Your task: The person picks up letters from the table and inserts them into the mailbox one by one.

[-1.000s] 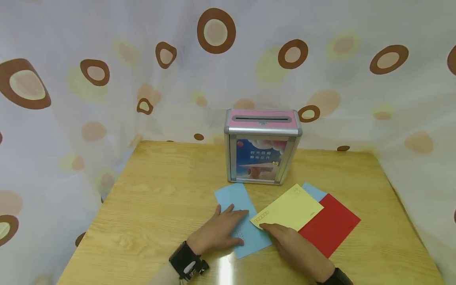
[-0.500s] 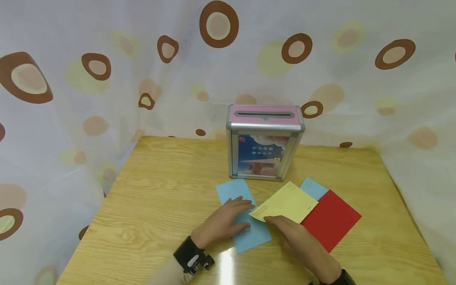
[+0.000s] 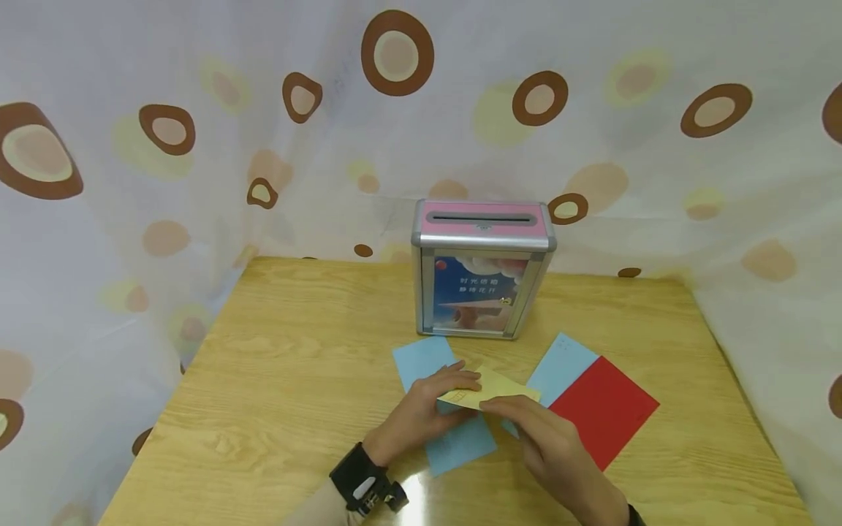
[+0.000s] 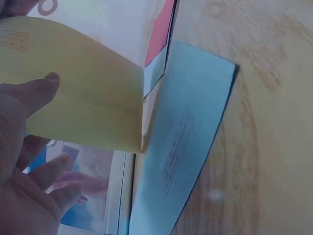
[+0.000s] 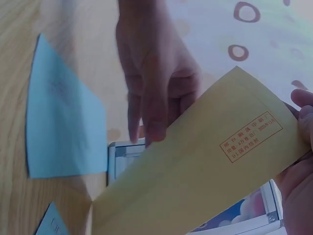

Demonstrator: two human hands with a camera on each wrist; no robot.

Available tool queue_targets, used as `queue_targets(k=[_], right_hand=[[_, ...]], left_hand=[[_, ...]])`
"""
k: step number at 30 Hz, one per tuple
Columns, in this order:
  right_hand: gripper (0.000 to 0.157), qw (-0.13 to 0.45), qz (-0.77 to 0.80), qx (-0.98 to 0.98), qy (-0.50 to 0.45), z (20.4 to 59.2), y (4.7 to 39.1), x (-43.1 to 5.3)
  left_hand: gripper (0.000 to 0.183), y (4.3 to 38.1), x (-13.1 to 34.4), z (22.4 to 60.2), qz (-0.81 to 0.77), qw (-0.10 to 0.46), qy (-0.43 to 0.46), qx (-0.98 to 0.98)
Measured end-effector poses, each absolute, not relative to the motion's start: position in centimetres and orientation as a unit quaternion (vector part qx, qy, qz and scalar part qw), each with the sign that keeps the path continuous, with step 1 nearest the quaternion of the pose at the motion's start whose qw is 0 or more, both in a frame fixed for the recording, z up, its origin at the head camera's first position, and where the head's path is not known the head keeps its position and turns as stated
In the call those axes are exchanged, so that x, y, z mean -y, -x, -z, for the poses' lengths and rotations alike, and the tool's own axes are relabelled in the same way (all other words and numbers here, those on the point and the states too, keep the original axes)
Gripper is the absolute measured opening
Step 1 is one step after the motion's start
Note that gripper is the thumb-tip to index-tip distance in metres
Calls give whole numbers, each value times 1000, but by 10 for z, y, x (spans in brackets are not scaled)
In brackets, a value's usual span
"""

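Note:
A yellow envelope [image 3: 503, 384] is raised and tilted off the table in the head view, with my right hand [image 3: 559, 447] pinching its near edge. In the right wrist view its back carries a red printed stamp. My left hand [image 3: 419, 410] reaches the envelope's left end. Its thumb and fingers lie on either side of the paper, loosely extended; a firm grip is not visible. Beneath that hand a blue envelope [image 3: 458, 447] lies on the table. To the right, a red envelope [image 3: 608, 410] partly covers a second blue envelope [image 3: 560, 371].
A pink-topped metal mailbox [image 3: 483, 288] stands behind the envelopes, with a top slot [image 3: 482, 218] and a lock on its front door. Patterned cloth [image 3: 342, 168] hangs behind and beside the wooden table [image 3: 289, 343].
My right hand has lifted the yellow envelope and shifted it left, uncovering more of the right blue envelope. My left hand has risen from the left blue envelope to the yellow one.

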State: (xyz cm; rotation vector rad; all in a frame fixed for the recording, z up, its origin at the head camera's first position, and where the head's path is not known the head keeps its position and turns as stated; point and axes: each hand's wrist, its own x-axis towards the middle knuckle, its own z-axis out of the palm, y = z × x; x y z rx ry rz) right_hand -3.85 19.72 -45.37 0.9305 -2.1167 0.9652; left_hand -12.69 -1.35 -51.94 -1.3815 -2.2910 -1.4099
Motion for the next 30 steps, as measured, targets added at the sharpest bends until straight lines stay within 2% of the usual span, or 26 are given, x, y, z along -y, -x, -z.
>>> queue_targets(k=[8, 11, 15, 19, 22, 30], right_hand=[[29, 346, -436, 752, -353, 444, 40, -187], [24, 315, -516, 715, -351, 444, 41, -185], [36, 261, -602, 680, -328, 446, 43, -186], [34, 242, -595, 706, -299, 446, 47, -186], [37, 256, -580, 718, -288, 443, 52, -185], [23, 309, -565, 702, -305, 420, 69, -183]], left_hand=[[32, 125, 7, 523, 496, 69, 430, 751], [27, 124, 8, 525, 501, 97, 428, 746], [26, 124, 9, 519, 511, 136, 432, 731], [28, 126, 10, 509, 501, 156, 435, 731], [30, 128, 9, 502, 502, 169, 438, 726], [35, 139, 7, 486, 500, 185, 432, 728]])
